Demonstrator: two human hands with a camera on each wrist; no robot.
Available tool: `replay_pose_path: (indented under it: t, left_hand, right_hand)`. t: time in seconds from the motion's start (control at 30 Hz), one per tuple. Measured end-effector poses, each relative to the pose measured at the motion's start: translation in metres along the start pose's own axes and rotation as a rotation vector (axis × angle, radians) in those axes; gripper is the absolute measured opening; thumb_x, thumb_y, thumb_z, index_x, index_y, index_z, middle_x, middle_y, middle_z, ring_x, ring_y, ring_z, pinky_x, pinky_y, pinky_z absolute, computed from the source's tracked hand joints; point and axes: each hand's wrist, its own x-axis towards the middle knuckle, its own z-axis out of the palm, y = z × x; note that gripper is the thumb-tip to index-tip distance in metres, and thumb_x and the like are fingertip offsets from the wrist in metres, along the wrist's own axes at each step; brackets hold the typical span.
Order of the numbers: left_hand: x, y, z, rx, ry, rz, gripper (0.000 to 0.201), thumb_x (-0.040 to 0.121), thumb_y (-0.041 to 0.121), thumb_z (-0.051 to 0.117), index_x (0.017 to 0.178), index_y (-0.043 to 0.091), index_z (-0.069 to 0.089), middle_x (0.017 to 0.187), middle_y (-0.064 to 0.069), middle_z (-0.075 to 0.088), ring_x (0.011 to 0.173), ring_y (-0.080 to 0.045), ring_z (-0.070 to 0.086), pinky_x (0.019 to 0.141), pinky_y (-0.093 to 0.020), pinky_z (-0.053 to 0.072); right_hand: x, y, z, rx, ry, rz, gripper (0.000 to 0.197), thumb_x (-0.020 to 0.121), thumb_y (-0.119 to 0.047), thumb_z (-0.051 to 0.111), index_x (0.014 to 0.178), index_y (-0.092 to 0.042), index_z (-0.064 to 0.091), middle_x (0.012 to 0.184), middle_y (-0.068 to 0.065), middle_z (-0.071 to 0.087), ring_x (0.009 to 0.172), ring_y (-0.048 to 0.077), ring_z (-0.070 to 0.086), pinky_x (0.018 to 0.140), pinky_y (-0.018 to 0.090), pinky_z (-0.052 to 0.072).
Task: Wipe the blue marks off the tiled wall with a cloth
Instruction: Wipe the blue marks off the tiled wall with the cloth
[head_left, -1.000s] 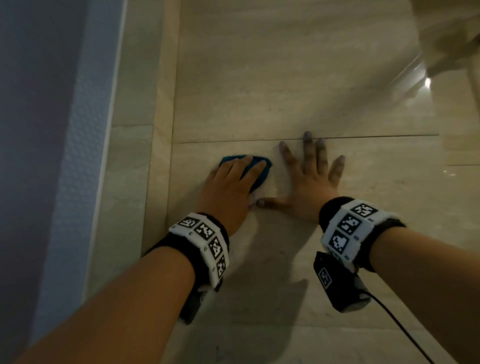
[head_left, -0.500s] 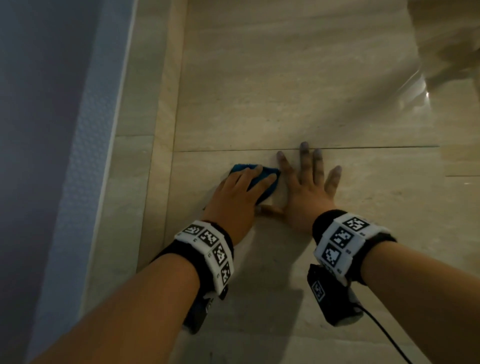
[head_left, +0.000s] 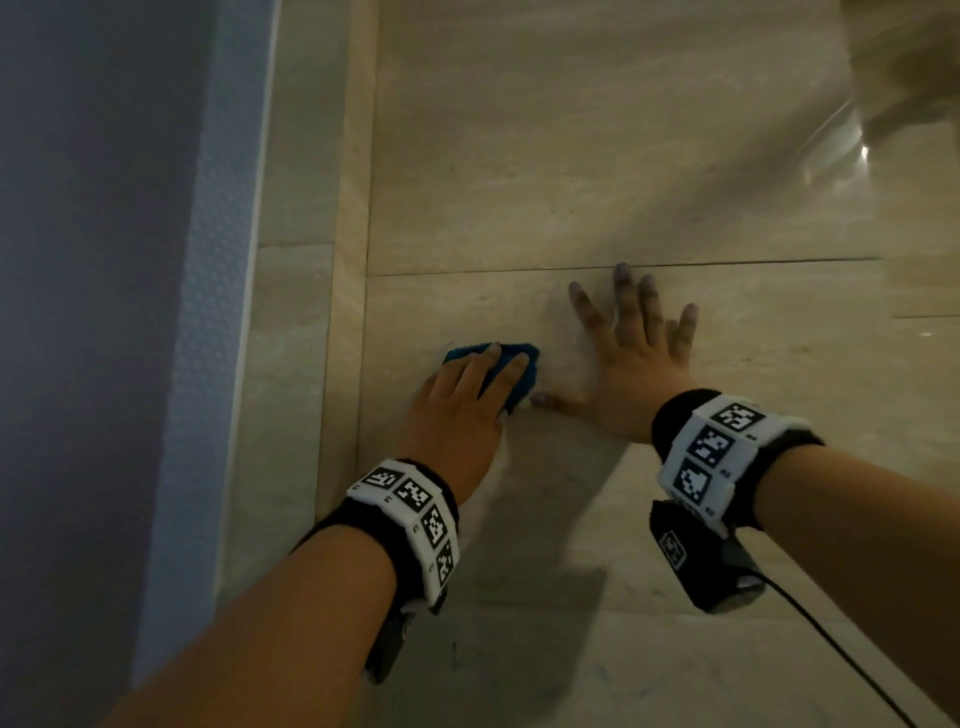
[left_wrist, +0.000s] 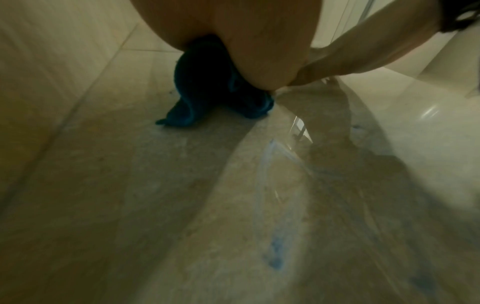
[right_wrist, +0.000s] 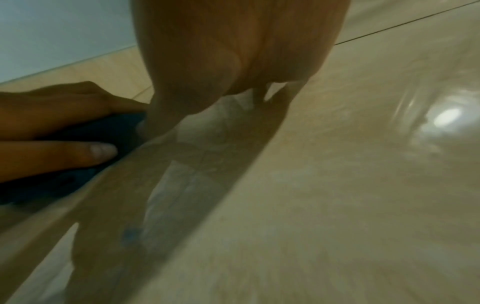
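Note:
A folded blue cloth (head_left: 525, 376) lies against the beige tiled wall (head_left: 571, 156), below a horizontal grout line. My left hand (head_left: 457, 410) presses it flat with straight fingers; the left wrist view shows the cloth (left_wrist: 202, 88) bunched under the palm. My right hand (head_left: 634, 358) rests flat on the wall beside it, fingers spread, thumb tip close to the cloth, fingertips stained dark. Faint blue marks (left_wrist: 275, 255) streak the tile below the cloth, and a blue smudge (right_wrist: 130, 234) shows in the right wrist view.
A grey-blue panel (head_left: 104, 312) runs down the left, with a beige trim strip (head_left: 348, 260) between it and the tiles. Bright glare (head_left: 862, 150) sits on the glossy tile at upper right. A black cable (head_left: 831, 639) hangs from the right wrist.
My left hand has slid the cloth down, away from the grout line, and slightly left from the right index finger. The right hand stays planted on the wall.

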Motion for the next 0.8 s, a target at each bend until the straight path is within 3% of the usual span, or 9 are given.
replay_pose_path:
  t: [0.33,0.4,0.47,0.5,0.57,0.63,0.73,0.8]
  left_hand:
    - [-0.006,0.015,0.009,-0.046,0.019,-0.107,0.06,0.104,0.028,0.027,0.152,0.026,-0.008,0.16,-0.003,-0.003,0.145,-0.024,0.004,0.116,-0.037,0.007]
    - [-0.01,0.015,0.014,-0.062,0.025,-0.038,0.062,0.102,0.027,0.036,0.153,0.025,0.001,0.16,-0.005,0.007,0.144,-0.026,0.014,0.115,-0.038,0.015]
    - [-0.017,0.012,0.013,-0.084,0.047,0.039,0.067,0.091,0.025,0.059,0.15,0.022,0.027,0.152,-0.008,0.033,0.134,-0.03,0.039,0.107,-0.042,0.034]
    - [-0.019,0.009,0.013,-0.085,0.067,0.069,0.068,0.087,0.025,0.064,0.148,0.021,0.034,0.149,-0.008,0.039,0.13,-0.029,0.044,0.104,-0.041,0.039]
    - [-0.018,0.0,0.01,-0.051,0.036,0.104,0.066,0.095,0.027,0.052,0.152,0.025,0.019,0.156,-0.002,0.024,0.139,-0.024,0.03,0.111,-0.038,0.028]
    - [-0.011,-0.011,0.005,-0.047,0.052,0.041,0.062,0.101,0.028,0.037,0.153,0.026,0.005,0.159,0.0,0.011,0.144,-0.021,0.015,0.116,-0.034,0.015]
    - [0.002,-0.019,-0.002,-0.082,0.143,-0.198,0.059,0.102,0.026,0.033,0.153,0.022,0.004,0.159,-0.003,0.01,0.144,-0.022,0.012,0.115,-0.035,0.013]
    - [0.004,-0.014,-0.005,-0.135,0.13,-0.309,0.059,0.103,0.026,0.031,0.153,0.022,-0.001,0.16,-0.004,0.005,0.145,-0.023,0.008,0.115,-0.033,0.009]
  right_hand:
    - [-0.018,0.006,0.013,0.026,-0.125,0.056,0.116,0.059,-0.092,0.039,0.121,-0.044,-0.046,0.126,-0.003,-0.061,0.123,0.025,-0.05,0.103,0.059,-0.026]
    - [-0.018,0.006,0.014,0.019,-0.118,0.058,0.115,0.058,-0.093,0.039,0.118,-0.045,-0.048,0.123,-0.004,-0.063,0.121,0.025,-0.052,0.1,0.057,-0.028]
    - [-0.019,0.005,0.013,0.016,-0.121,0.059,0.115,0.059,-0.093,0.039,0.118,-0.046,-0.048,0.122,-0.005,-0.064,0.121,0.025,-0.052,0.1,0.057,-0.028]
    - [-0.019,0.005,0.013,0.016,-0.123,0.058,0.115,0.059,-0.093,0.039,0.119,-0.045,-0.047,0.122,-0.005,-0.064,0.121,0.025,-0.051,0.1,0.057,-0.027]
    - [-0.02,0.005,0.012,0.02,-0.125,0.053,0.115,0.059,-0.092,0.039,0.119,-0.046,-0.047,0.124,-0.004,-0.063,0.122,0.025,-0.051,0.101,0.058,-0.027]
    - [-0.02,0.006,0.011,0.024,-0.127,0.048,0.114,0.059,-0.092,0.039,0.118,-0.046,-0.048,0.126,-0.004,-0.062,0.122,0.024,-0.051,0.101,0.058,-0.027]
    - [-0.02,0.006,0.011,0.02,-0.13,0.042,0.115,0.059,-0.093,0.038,0.118,-0.046,-0.049,0.124,-0.004,-0.063,0.12,0.025,-0.052,0.099,0.058,-0.028]
    - [-0.019,0.005,0.011,0.014,-0.132,0.044,0.115,0.058,-0.093,0.037,0.117,-0.045,-0.05,0.123,-0.004,-0.064,0.12,0.026,-0.053,0.098,0.058,-0.029]
